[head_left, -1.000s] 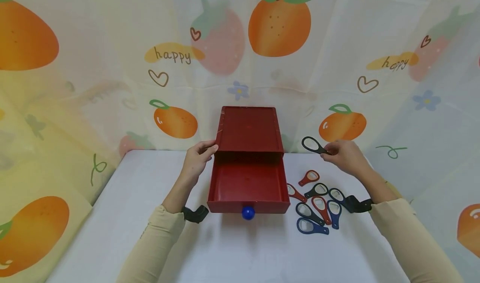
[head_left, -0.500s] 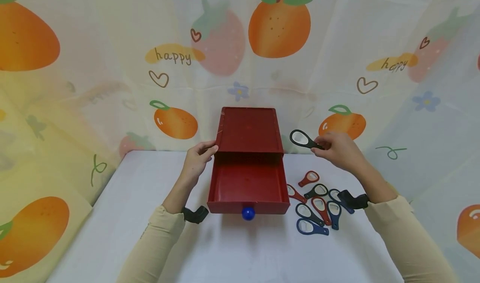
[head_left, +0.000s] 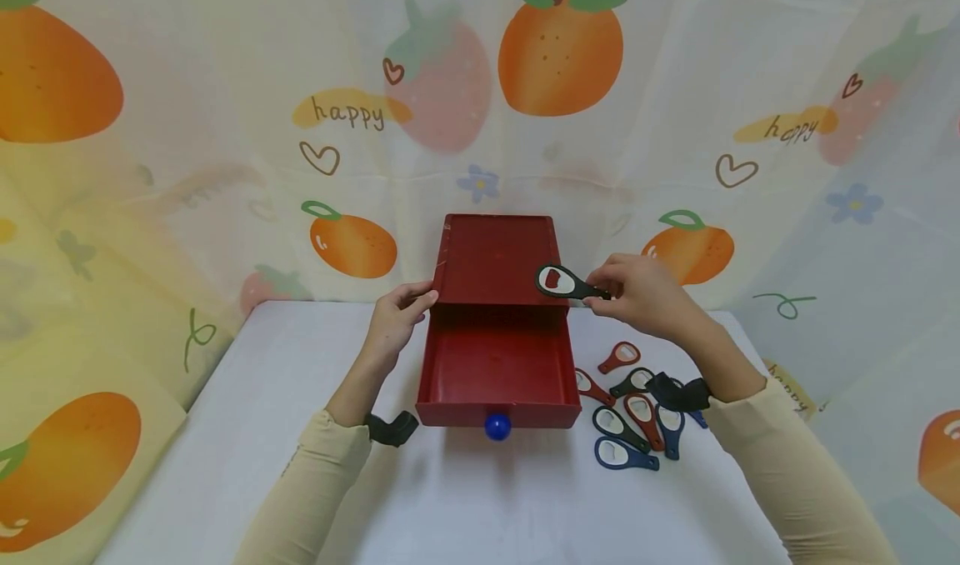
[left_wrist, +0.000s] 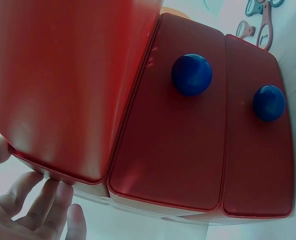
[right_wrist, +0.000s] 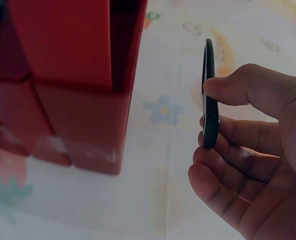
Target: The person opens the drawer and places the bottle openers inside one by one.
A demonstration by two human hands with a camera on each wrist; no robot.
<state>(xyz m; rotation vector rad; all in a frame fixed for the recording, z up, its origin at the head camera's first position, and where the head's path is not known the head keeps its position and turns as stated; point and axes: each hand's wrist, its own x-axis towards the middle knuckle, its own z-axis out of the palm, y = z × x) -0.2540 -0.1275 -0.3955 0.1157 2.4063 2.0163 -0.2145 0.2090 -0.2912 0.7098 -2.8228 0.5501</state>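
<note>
A dark green bottle opener with a pale metal insert is pinched at its handle end by my right hand. In the head view its ring overlaps the right part of the red cabinet's top. The right wrist view shows the opener edge-on between thumb and fingers, apart from the cabinet. My left hand touches the cabinet's left side with fairly straight fingers. The top drawer, with a blue knob, is pulled out, its red floor showing.
Several bottle openers, red, blue and dark green, lie right of the drawer, among them a blue opener and a red opener. Two lower drawers with blue knobs are closed. A fruit-print cloth hangs behind the white table.
My right hand has moved left with the bottle opener, from beside the cabinet to where its ring overlaps the cabinet's top. The left hand and the drawer have stayed in place.
</note>
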